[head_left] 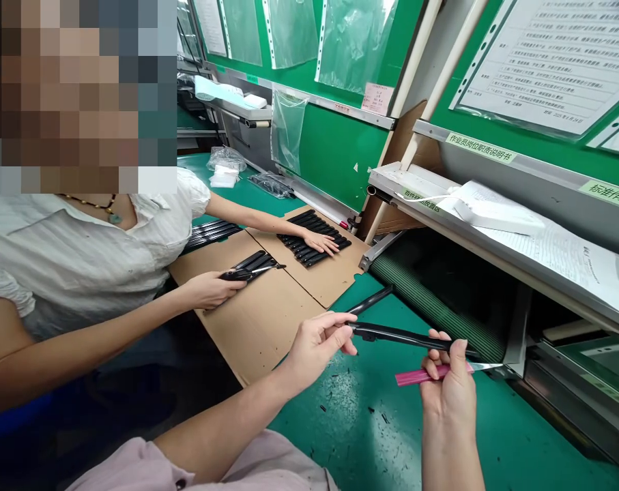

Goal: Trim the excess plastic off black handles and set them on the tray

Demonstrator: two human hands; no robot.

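My left hand pinches the near end of a long, glossy black plastic strip between thumb and fingers. At the strip's other end, my right hand is closed around it. The same hand also grips a craft knife with a pink handle, its thin blade pointing right, away from the strip. The strip is held level above the green table. Behind my left fingers, a second black strip lies slanted on the table, partly hidden.
A co-worker's hand holds black parts over a cardboard sheet; their other hand rests on a row of black strips. Small black scraps dot the green mat. A ribbed conveyor belt runs under a shelf.
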